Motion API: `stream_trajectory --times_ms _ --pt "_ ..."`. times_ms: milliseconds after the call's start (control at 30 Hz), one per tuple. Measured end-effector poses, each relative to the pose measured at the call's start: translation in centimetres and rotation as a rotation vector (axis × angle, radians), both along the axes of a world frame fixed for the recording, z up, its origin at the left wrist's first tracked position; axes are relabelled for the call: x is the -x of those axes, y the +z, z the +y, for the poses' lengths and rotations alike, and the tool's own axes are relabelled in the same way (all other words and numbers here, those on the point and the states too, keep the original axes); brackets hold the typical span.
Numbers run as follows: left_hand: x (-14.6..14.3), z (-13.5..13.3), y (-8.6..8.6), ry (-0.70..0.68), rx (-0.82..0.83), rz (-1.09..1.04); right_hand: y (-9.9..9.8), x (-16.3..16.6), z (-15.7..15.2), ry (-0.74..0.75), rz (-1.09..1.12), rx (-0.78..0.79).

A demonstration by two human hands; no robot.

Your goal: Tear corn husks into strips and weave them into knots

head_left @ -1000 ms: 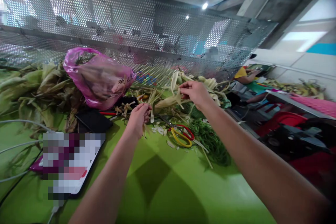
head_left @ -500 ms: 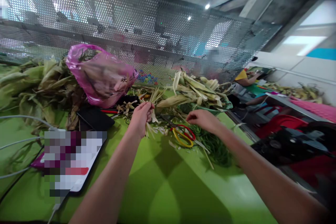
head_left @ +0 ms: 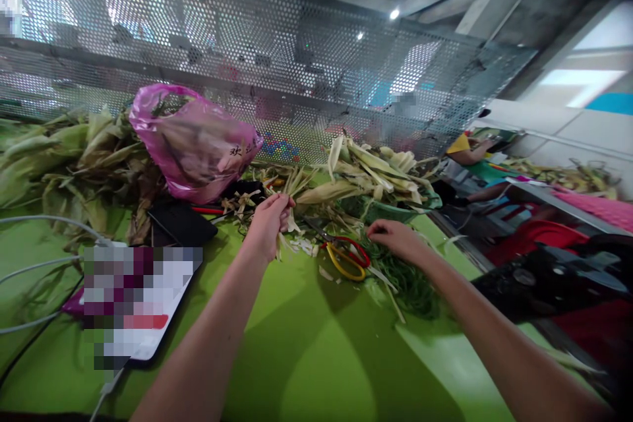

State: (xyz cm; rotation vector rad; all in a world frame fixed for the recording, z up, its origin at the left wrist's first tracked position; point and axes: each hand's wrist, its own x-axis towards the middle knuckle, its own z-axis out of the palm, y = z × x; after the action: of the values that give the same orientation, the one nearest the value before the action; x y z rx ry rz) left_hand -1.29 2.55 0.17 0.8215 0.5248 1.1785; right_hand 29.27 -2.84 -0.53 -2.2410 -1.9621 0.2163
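Observation:
My left hand (head_left: 271, 221) is closed round a small bundle of corn husk strips (head_left: 297, 183), whose pale ends fan out above and below the fist. Over the pile of green string (head_left: 403, 280) hovers my right hand (head_left: 395, 237), thumb and fingers pressed together; whatever may be between them is too small to make out. Scissors with red and yellow handles (head_left: 349, 260) lie on the green table between both hands. Small husk scraps (head_left: 309, 247) are scattered near their blades.
Corn husks (head_left: 368, 168) heap over a green basket (head_left: 395, 211) behind my hands. At left are more husks (head_left: 74, 151), a pink plastic bag (head_left: 198, 145), a black pouch (head_left: 182, 224) and a device with cables (head_left: 163, 323). A perforated metal screen (head_left: 247, 59) stands behind; another person (head_left: 467, 151) sits at right.
My right hand has moved slightly right and down, closer over the green string. My left hand still grips the husk strips in nearly the same place. The view has shifted a little.

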Motion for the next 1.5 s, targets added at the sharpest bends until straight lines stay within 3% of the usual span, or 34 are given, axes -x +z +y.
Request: stream_trajectory --times_ms 400,600,800,967,1100,1267,1500 --pt "-0.2 -0.1 -0.2 -0.026 -0.007 -0.003 -0.6 0.3 -0.4 0.026 0.078 -0.023" --pt "-0.5 -0.5 -0.2 -0.058 -0.020 0.040 1.7 0.7 -1.2 0.021 0.275 -0.051" --pt "-2.3 -2.5 -0.2 -0.214 -0.066 0.066 4.6 4.9 -2.6 0.083 0.638 -0.009" --pt "-3.9 -4.0 -0.6 -0.328 -0.117 0.202 5.3 7.7 -2.5 0.184 0.673 -0.035" --pt "-4.1 -4.2 -0.7 -0.364 -0.104 0.189 5.1 8.1 -2.2 0.229 0.653 -0.092" --pt "-2.6 -2.8 0.0 -0.309 -0.049 -0.058 4.0 5.5 -2.3 0.222 0.489 -0.010" --pt "2.3 0.7 1.8 0.016 -0.027 -0.245 0.7 -2.5 -3.1 0.063 0.334 -0.015"
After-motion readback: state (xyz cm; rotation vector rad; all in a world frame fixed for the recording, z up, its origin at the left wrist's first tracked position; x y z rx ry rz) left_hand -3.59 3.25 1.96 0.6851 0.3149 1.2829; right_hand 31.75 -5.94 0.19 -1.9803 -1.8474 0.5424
